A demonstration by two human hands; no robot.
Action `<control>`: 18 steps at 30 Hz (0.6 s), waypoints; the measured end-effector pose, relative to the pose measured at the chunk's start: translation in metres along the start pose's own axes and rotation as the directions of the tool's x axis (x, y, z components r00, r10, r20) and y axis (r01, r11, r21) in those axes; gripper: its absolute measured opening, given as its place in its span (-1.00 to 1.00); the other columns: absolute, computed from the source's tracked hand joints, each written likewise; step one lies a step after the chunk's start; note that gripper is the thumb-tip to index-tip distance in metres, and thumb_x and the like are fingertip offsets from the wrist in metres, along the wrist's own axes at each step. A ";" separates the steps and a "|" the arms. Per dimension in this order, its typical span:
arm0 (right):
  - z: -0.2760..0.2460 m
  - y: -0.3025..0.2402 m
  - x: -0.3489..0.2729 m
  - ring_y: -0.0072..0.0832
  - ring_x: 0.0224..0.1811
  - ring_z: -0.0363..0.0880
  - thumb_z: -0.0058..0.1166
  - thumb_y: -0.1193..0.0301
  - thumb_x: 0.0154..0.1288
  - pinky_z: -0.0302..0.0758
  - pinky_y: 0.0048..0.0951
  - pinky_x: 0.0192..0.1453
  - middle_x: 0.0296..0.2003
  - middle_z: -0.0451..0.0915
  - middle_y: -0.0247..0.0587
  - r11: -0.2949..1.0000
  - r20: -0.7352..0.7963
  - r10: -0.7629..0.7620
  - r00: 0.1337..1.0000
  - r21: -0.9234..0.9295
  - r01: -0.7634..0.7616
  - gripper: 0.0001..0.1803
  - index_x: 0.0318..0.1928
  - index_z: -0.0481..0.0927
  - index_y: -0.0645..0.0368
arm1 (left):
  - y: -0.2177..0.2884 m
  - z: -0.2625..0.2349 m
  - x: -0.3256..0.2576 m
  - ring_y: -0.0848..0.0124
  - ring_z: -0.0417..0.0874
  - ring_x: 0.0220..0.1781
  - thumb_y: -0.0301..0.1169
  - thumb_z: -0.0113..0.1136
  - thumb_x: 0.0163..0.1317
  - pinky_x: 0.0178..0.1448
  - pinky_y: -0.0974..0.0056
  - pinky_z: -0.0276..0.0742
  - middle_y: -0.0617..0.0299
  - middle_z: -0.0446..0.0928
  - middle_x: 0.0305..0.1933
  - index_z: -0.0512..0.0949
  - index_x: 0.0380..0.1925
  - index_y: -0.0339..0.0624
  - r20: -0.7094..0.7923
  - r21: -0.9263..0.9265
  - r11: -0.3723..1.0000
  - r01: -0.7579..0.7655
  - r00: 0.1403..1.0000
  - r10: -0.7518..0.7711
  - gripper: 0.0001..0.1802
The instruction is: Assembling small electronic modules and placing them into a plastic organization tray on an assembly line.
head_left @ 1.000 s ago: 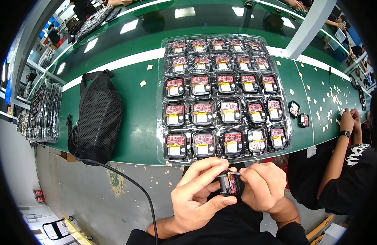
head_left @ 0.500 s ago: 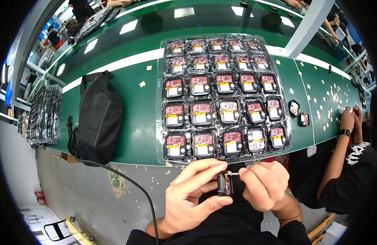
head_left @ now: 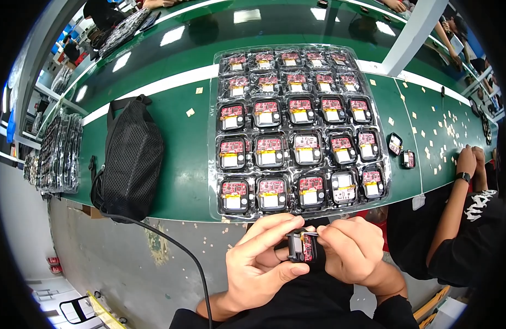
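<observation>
Between the fingers and thumb of my left hand (head_left: 257,264) is a small black device housing (head_left: 303,248), tilted so that its red circuit board and grey block show. My right hand (head_left: 351,251) is closed in a pinch around a thin metallic tool (head_left: 310,233), whose tip lies at the housing's upper edge; its exact kind is hard to make out. Just beyond both hands, a clear plastic tray (head_left: 213,164) holds rows of similar open housings with red boards, yellow tape and pale blocks.
A black mesh bag (head_left: 133,159) lies left of the tray, with a black cable (head_left: 179,247) hanging before the bench. Two loose housings (head_left: 395,144) and scattered small pale squares (head_left: 428,151) lie rightward. Another person's hands (head_left: 471,160) are at the right. Stacked trays (head_left: 55,153) stand far left.
The housing in my left hand has turned, so more of its inside faces up. My right hand has shifted slightly left with the tool, close against the housing.
</observation>
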State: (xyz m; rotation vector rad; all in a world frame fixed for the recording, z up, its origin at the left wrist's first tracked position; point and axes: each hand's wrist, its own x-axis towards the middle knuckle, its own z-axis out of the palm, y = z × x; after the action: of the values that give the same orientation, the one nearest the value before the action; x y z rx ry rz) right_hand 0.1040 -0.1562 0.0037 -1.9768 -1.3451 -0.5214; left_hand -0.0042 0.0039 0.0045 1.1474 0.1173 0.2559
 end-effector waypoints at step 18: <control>-0.010 -0.001 0.005 -0.46 -0.51 0.60 0.43 0.56 -0.09 0.44 -0.50 -0.49 -0.40 0.63 -0.27 0.993 -0.047 0.069 0.997 0.098 -0.064 -0.68 -0.23 0.70 0.25 | -0.003 0.000 0.000 0.07 0.48 0.34 -0.63 0.43 0.13 0.40 0.06 0.53 -0.10 0.31 0.27 0.40 0.22 -0.57 0.063 -0.113 0.989 -0.093 0.993 0.101 -0.36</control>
State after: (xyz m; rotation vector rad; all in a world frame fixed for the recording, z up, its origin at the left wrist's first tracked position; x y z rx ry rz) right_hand 0.1053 -0.1598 0.0141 -1.9108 -1.2459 -0.4625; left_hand -0.0042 0.0029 0.0016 1.0523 -0.0136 0.3055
